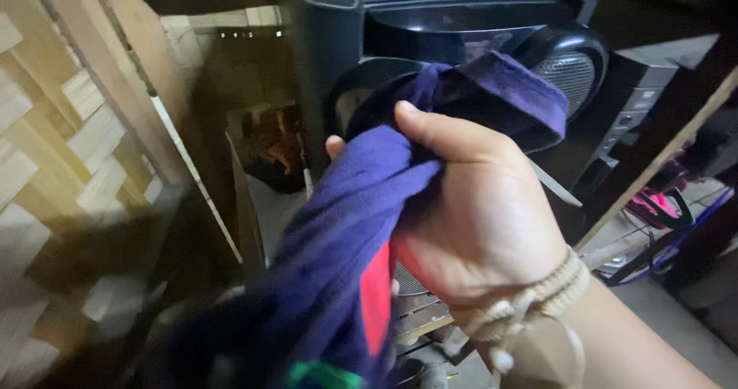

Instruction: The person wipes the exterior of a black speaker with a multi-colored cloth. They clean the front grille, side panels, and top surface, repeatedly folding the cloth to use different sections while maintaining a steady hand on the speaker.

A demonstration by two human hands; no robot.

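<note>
One hand (477, 212), the right, is showing, its fingers (446, 131) clenching a bunched blue cloth (346, 235) against the black speaker (430, 20) just behind them; wiping seems underway, and next calls for pressing across the grille (567, 72) right of the fingertips. No labels are legible.

Right hand (469, 204) raised, fingers (430, 128) curled shut, a corded band around its wrist.
</note>
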